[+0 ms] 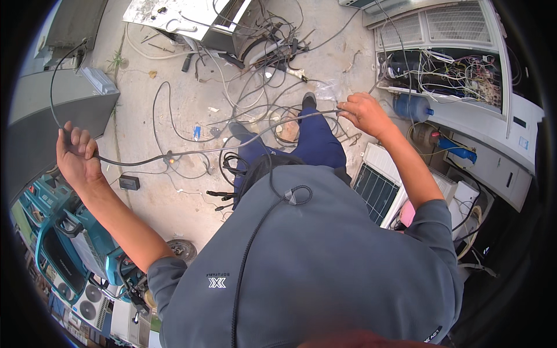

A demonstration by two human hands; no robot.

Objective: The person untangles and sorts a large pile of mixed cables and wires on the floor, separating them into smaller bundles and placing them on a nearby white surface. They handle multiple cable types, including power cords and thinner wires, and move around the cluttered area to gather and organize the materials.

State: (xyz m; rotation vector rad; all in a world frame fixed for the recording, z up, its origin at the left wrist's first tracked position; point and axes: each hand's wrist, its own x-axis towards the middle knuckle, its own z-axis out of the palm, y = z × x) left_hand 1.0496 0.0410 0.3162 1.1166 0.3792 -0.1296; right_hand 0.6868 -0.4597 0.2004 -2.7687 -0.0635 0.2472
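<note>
A long dark cable spans the space in front of me, sagging between my two raised hands. My left hand is closed round it at the far left, fingers curled up. From there the cable runs on upward to a grey cabinet. On the right, my right hand pinches the cable between thumb and fingers, above my knee. More dark cable lies looped on the floor around my feet. By my left hip hang bundled black leads with connector ends.
Tangled wires and a white metal casing lie ahead. At right stands an opened unit with exposed wiring, near a blue water bottle. A solar panel leans by my right leg; teal machines stand at left.
</note>
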